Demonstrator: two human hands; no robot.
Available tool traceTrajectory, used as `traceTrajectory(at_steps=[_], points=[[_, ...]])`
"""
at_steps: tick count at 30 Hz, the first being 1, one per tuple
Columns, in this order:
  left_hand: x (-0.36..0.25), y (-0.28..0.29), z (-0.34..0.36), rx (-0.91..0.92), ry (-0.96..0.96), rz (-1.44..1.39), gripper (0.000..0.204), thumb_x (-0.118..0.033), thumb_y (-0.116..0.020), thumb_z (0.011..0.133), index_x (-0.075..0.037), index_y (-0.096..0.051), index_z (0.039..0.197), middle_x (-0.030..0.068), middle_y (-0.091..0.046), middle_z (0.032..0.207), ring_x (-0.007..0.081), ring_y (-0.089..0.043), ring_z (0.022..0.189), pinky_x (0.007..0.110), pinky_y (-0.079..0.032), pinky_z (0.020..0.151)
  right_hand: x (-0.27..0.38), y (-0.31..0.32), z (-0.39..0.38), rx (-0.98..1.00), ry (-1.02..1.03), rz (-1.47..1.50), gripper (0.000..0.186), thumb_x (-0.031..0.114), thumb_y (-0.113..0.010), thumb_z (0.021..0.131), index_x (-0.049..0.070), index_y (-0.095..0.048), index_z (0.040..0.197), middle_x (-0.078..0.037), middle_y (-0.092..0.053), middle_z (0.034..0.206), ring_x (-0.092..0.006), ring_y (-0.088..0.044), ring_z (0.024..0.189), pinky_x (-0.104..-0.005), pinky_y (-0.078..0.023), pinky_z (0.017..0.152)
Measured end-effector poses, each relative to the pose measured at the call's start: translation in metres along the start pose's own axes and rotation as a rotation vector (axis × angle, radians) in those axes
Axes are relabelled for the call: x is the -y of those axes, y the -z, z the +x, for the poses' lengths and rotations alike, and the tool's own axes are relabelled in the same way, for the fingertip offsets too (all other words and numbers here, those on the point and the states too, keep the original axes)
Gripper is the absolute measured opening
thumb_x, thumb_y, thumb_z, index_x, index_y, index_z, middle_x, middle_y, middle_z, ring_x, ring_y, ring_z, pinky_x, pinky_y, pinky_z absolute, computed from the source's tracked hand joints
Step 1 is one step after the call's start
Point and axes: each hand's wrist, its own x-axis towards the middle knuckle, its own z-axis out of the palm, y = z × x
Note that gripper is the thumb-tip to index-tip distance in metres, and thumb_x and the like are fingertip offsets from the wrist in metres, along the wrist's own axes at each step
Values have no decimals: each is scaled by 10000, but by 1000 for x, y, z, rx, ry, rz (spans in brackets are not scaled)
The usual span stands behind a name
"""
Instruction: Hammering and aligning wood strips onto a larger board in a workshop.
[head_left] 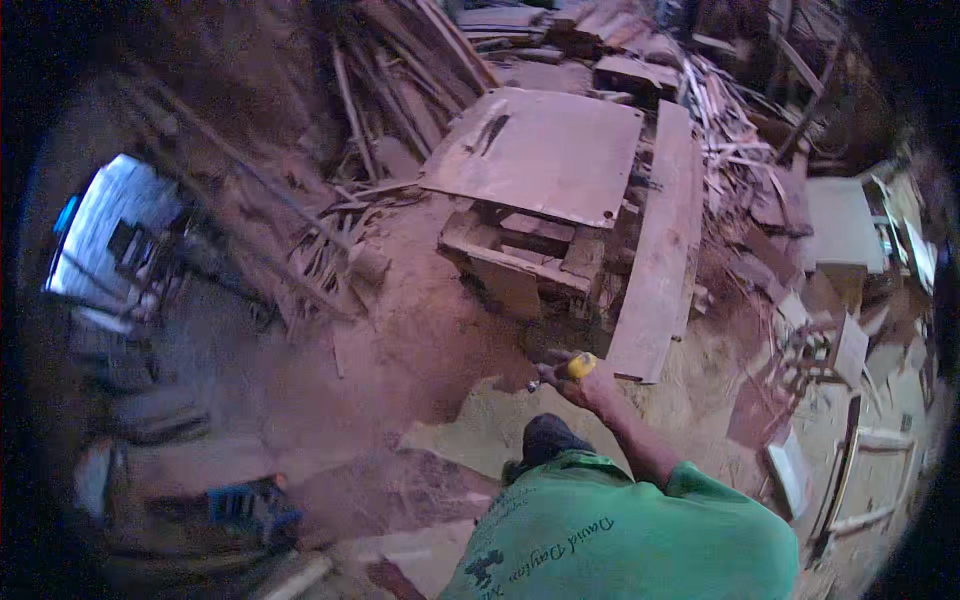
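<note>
Fingers of the right hand (575,378) curl tight around a small yellow object (582,365), held out over the sawdust floor (470,420) just short of the long wooden plank (660,250) and worn workbench (545,155), while the left hand stays out of view.

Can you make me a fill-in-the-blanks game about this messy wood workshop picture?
1. The right hand holds a small round thing coloured ____.
2. The person's shirt is coloured ____.
3. The floor under the hand is covered in ____.
4. The big flat board lies on top of a stack made of ____.

Missing words: yellow; green; sawdust; wood
</note>
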Motion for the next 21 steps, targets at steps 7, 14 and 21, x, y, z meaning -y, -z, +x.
traceTrajectory(at_steps=[7,14,21], points=[[-222,-186,273,320,-55,-474,402,-48,-679,950,-65,-499,1309,186,-614,1210,296,-676,980,427,-622,718,-19,4,86,-393,-137,180,551,480,-727,910,69,-702,1277,-187,-759,1067,-339,-716,1040,-446,-553,902],[-380,-521,239,881,216,-595,409,3,-590,961,-141,-401,1294,163,-609,1161,323,-692,913,469,-621,778,-45,16,223,-796,-245,562,363,122,-721,883,30,-631,1223,-15,-620,852,-122,-596,763,-310,-510,721],[-491,-739,89,1084,206,-462,555,83,-613,922,-140,-301,1323,214,-567,1150,346,-711,862,423,-655,683,2,63,254,-847,-125,731,534,7,-667,922,55,-532,1437,21,-563,957,-118,-549,862,-280,-483,795]])
